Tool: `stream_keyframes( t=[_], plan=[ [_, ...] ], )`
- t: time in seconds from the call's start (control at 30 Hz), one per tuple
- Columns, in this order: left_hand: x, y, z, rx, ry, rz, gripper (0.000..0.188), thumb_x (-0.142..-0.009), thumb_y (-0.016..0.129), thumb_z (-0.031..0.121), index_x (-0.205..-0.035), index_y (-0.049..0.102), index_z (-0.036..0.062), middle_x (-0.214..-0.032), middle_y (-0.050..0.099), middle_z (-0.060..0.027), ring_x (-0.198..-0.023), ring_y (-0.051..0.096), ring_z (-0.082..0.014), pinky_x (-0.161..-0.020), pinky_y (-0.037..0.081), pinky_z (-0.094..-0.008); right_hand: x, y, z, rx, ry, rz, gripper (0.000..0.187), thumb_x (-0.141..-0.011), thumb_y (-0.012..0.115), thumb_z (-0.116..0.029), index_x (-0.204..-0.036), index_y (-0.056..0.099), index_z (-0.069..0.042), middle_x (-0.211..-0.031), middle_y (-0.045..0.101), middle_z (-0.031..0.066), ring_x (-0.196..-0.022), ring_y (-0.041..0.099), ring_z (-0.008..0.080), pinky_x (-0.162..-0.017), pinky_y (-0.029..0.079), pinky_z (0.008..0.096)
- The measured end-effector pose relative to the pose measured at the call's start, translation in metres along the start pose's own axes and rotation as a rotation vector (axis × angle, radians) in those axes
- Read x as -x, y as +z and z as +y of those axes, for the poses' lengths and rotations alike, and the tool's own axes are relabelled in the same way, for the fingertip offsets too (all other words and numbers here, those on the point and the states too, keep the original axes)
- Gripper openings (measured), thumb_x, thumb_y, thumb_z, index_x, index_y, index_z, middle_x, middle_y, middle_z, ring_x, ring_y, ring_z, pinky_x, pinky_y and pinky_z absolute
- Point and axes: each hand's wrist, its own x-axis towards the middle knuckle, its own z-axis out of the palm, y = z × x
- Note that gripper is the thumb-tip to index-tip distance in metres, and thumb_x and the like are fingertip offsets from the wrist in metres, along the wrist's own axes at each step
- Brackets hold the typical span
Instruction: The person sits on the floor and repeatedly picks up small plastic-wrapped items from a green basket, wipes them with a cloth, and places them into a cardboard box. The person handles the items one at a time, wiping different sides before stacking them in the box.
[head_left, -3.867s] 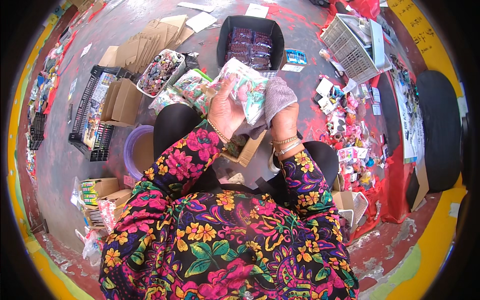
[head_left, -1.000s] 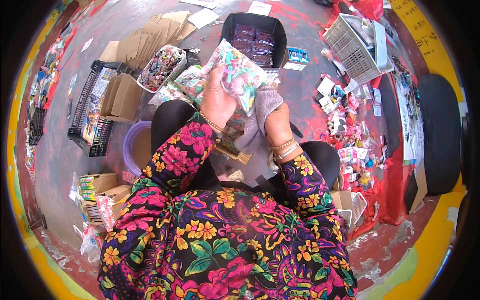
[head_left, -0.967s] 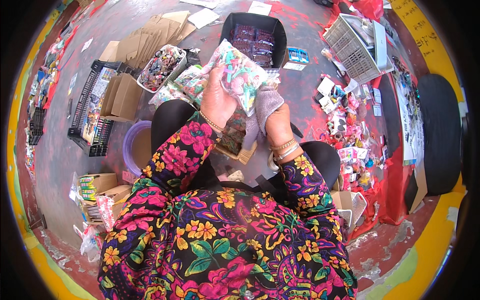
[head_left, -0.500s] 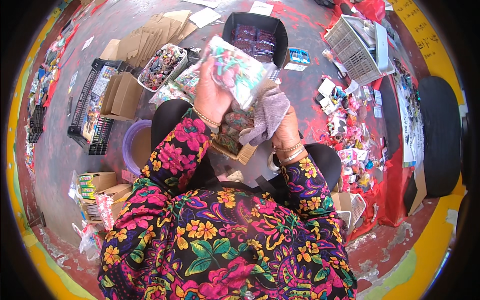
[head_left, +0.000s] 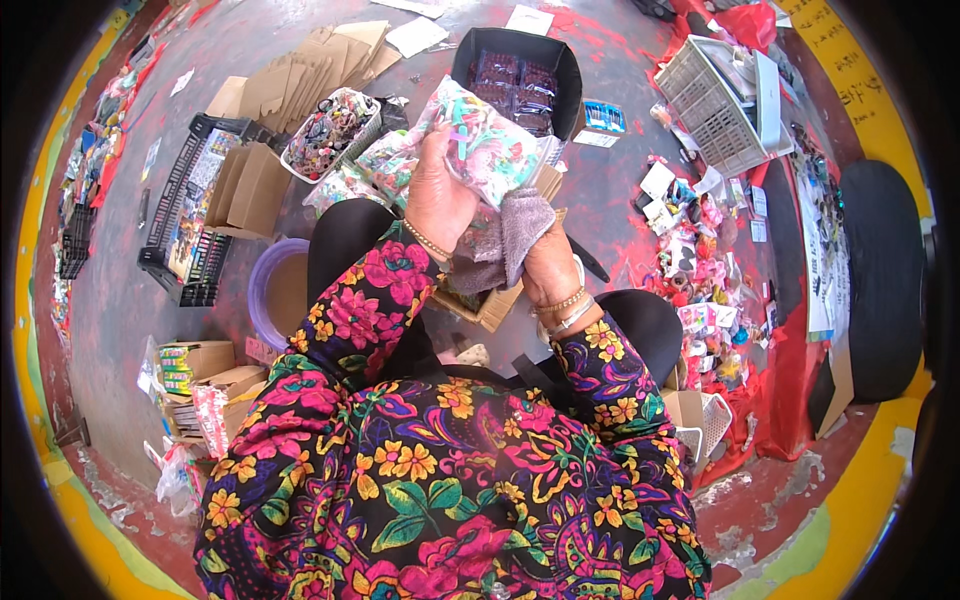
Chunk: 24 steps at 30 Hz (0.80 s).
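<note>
My left hand (head_left: 440,195) grips a clear plastic bag (head_left: 490,150) filled with small white, green and pink pieces. Against the lower right corner of that bag, my right hand (head_left: 549,268) holds a greyish-purple cloth (head_left: 522,232). The cloth hangs down between both hands, and its fingers are partly hidden behind it. Below, between my legs, an open cardboard box (head_left: 497,307) is mostly covered by my hands and the cloth. More filled clear bags (head_left: 390,160) lie on the floor just left of my left hand.
Ahead stands a black bin (head_left: 572,85) with dark packets, beside a small blue box (head_left: 602,120). To the left are a white basket (head_left: 368,135) of hair ties, a black crate (head_left: 165,235) and a purple basin (head_left: 258,290). Loose trinkets (head_left: 690,270) and a grey basket (head_left: 705,110) lie right.
My right hand has brought the cloth left and up against the bag. The bag has shifted slightly right and is tilted differently in my left hand.
</note>
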Motion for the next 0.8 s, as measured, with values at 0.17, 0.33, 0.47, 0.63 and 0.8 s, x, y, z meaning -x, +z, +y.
stream_keyframes(
  t=[0.17,0.33,0.47,0.63,0.8],
  plan=[
    [0.0,0.004,0.005,-0.011,0.015,0.011,0.033,-0.086,0.059,0.026,-0.112,0.054,0.0063,-0.107,0.06,-0.0068,-0.099,0.057,-0.0216,-0.09,0.045,-0.0391,0.007,0.006,-0.006,0.091,-0.027,-0.023,0.021,-0.091,0.053,-0.016,-0.106,0.058,-0.003,-0.09,0.06,0.0031,-0.077,0.058,0.0128,-0.067,0.048,0.0281],
    [-0.004,-0.001,0.006,-0.024,0.022,0.023,0.033,-0.085,0.059,0.027,-0.11,0.055,0.0058,-0.106,0.061,-0.0066,-0.098,0.058,-0.0215,-0.089,0.046,-0.0392,0.007,-0.003,-0.011,0.185,0.011,-0.123,0.02,-0.091,0.052,-0.014,-0.107,0.057,-0.004,-0.093,0.061,0.0041,-0.079,0.059,0.0133,-0.067,0.048,0.0279],
    [-0.005,-0.005,0.018,-0.007,0.039,0.006,0.031,-0.085,0.058,0.026,-0.109,0.055,0.0055,-0.104,0.062,-0.0067,-0.098,0.059,-0.022,-0.089,0.046,-0.0399,0.016,-0.005,-0.024,0.155,0.091,-0.226,0.023,-0.091,0.053,-0.015,-0.111,0.055,-0.004,-0.097,0.062,0.0059,-0.083,0.061,0.0144,-0.071,0.05,0.0289],
    [-0.009,-0.003,0.023,-0.103,-0.001,0.049,0.031,-0.085,0.056,0.02,-0.11,0.055,0.0029,-0.104,0.063,-0.0095,-0.095,0.061,-0.0232,-0.088,0.048,-0.0405,-0.003,-0.056,-0.052,-0.045,-0.154,-0.058,0.039,-0.088,0.059,-0.026,-0.117,0.051,-0.001,-0.112,0.057,0.0092,-0.101,0.056,0.0214,-0.089,0.046,0.0364],
    [0.005,-0.002,0.008,-0.271,-0.396,-0.057,0.036,-0.085,0.056,0.017,-0.116,0.052,0.0003,-0.106,0.062,-0.011,-0.097,0.061,-0.0228,-0.09,0.047,-0.04,0.008,-0.065,-0.082,-0.091,-0.4,-0.054,0.044,-0.083,0.064,-0.028,-0.118,0.051,-0.005,-0.114,0.057,0.0087,-0.103,0.055,0.0229,-0.093,0.044,0.0372]
  ],
)
